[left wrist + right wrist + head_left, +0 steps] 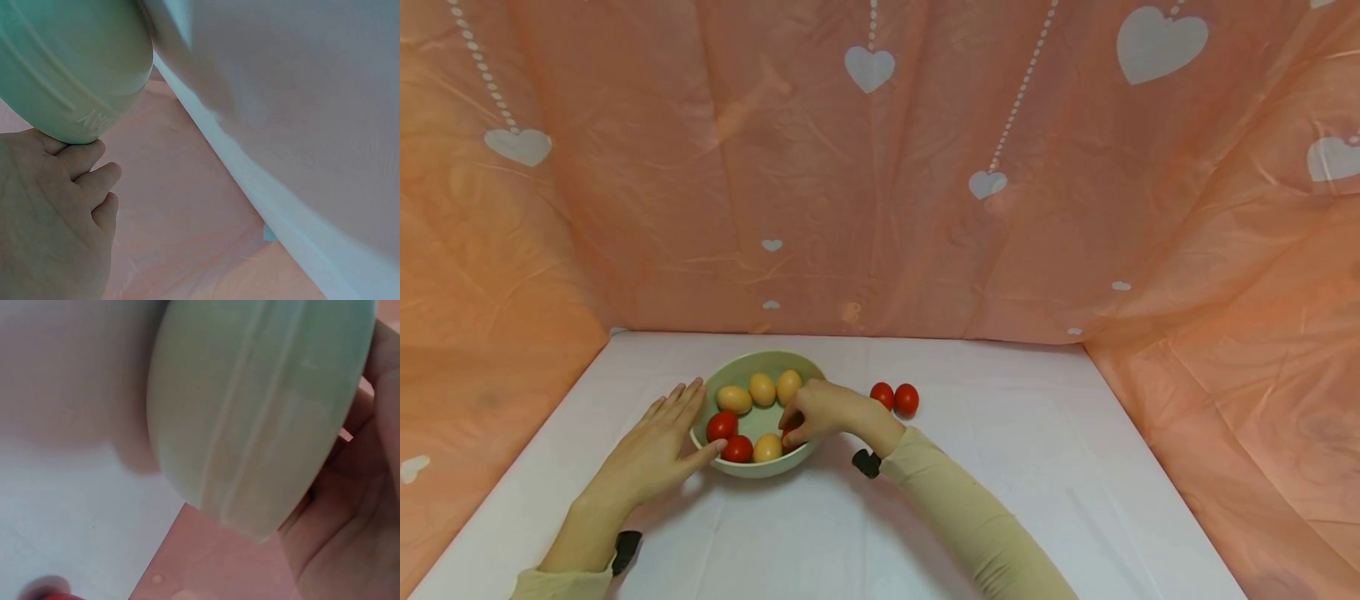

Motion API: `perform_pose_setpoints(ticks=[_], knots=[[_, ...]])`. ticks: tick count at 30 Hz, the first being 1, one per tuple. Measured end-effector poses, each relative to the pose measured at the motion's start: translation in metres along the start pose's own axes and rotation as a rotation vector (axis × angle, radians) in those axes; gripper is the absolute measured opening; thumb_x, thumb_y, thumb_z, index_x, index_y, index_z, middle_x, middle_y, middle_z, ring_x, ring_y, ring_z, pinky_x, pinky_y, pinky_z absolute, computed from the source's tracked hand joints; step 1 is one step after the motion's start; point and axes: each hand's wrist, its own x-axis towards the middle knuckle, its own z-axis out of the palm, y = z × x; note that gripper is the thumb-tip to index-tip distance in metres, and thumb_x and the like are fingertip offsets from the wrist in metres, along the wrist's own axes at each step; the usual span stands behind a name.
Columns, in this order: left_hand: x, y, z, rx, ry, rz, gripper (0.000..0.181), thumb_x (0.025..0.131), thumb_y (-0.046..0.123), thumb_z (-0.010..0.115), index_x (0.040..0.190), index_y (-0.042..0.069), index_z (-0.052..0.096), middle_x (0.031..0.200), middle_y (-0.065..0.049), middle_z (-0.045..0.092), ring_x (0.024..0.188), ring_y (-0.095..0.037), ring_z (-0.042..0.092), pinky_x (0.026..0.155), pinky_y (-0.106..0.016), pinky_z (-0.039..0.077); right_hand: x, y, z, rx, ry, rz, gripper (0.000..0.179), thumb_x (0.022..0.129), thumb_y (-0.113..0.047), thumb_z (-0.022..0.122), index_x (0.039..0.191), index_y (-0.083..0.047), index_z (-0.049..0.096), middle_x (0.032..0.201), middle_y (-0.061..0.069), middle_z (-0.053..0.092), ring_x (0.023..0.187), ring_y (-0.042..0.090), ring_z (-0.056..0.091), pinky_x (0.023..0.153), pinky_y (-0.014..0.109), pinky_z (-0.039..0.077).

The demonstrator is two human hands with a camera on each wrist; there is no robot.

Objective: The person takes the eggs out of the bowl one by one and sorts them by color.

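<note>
A pale green bowl [769,472] stands on the white surface, holding several yellow eggs [762,389] and red egg-shaped pieces [722,425] around its inner wall. My left hand [651,454] lies along the bowl's left side, fingers extended, with the thumb at the front-left rim. In the left wrist view its fingertips [111,172] are against the bowl's outer wall. From the right, my right hand [827,408] reaches over the rim, its curled fingers and thumb pinching a red egg-shaped piece [788,436] inside the bowl. That piece is partly hidden by the fingers.
Two more red egg-shaped pieces [906,401] lie on the white cloth [1000,433] to the right of the bowl, behind my right wrist. An orange curtain [880,208] with white hearts hangs at the back and along both sides.
</note>
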Motion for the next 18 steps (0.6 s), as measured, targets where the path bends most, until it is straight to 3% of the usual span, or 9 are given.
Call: perform_pose_setpoints(ticks=[12,18], knots=[[-0.0006,-0.0008,0.0013,-0.005,0.014,0.004,0.094,0.097,0.054,0.066,0.157,-0.010,0.033,0.164,-0.029,0.032,0.149,-0.052,0.031,0.126,-0.058,0.019,-0.0017,0.0037,0.0023,0.031,0.041,-0.021,0.023,0.093,-0.025,0.080,0.112,-0.012,0.083,0.096,-0.008,0.078,0.079,-0.003,0.059,0.073,0.006,0.044],[-0.0010,-0.0010,0.0012,-0.011,0.013,0.005,0.093,0.099,0.055,0.064,0.158,-0.009,0.032,0.165,-0.028,0.030,0.149,-0.052,0.030,0.128,-0.056,0.015,-0.0035,0.0048,0.0004,0.031,0.082,-0.048,0.026,0.094,-0.025,0.079,0.116,-0.012,0.081,0.104,-0.004,0.079,0.092,0.002,0.065,0.082,0.008,0.047]])
